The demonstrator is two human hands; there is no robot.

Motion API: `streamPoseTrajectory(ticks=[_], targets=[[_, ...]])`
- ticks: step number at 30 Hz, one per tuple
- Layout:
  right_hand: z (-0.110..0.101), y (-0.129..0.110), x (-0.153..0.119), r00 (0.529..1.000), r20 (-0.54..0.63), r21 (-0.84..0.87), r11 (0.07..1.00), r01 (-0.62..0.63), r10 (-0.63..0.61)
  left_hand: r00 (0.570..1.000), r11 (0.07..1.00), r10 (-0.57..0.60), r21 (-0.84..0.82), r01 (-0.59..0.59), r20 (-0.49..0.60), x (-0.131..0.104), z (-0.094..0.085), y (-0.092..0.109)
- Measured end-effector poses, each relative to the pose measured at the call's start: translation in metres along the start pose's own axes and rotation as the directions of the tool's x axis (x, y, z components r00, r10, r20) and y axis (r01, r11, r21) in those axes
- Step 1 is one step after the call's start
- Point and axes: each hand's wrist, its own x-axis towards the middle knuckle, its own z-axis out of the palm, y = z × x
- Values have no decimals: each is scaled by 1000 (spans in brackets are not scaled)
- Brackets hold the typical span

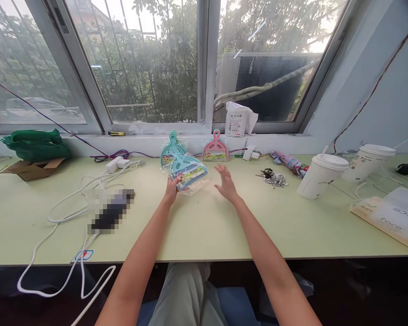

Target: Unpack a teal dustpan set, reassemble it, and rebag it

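My left hand point(172, 190) grips the lower left corner of a teal mini dustpan and brush set point(187, 168) in clear plastic wrap, tilted above the table. Its blue bristles and a printed label show at the lower edge. Just behind it, more teal dustpan sets point(172, 147) lean at the window sill, partly covered by the held one. A pink dustpan set point(216, 147) leans to their right. My right hand point(226, 183) hovers right of the held set, fingers spread, touching nothing.
On the pale green table point(204, 226) a pixelated dark object point(112, 213) and white cables point(68, 219) lie left. A green bag point(37, 145) sits on a cardboard box point(34, 170). Keys point(274, 178), a folded umbrella point(289, 163) and lidded cups point(321, 176) stand or lie right.
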Motion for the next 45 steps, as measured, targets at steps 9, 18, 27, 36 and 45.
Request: streamPoseTrajectory(ticks=[9, 18, 27, 36, 45], targets=[[16, -17, -1, 997, -36, 193, 978, 79, -73, 979, 980, -190, -46, 194, 66, 1, -9, 6], [15, -12, -7, 983, -87, -218, 966, 137, -159, 869, 922, -388, 130, 365, 307, -5, -17, 11], [20, 4, -3, 996, -92, -145, 989, -29, 16, 847, 927, -369, 214, 307, 383, -10, -15, 11], [23, 21, 1, 721, 395, 632, 401, -663, 570, 947, 946, -168, 314, 77, 275, -19, 5, 10], [19, 19, 0, 716, 277, 754, 317, -575, 641, 843, 653, 333, 542, -529, 423, -16, 16, -3]])
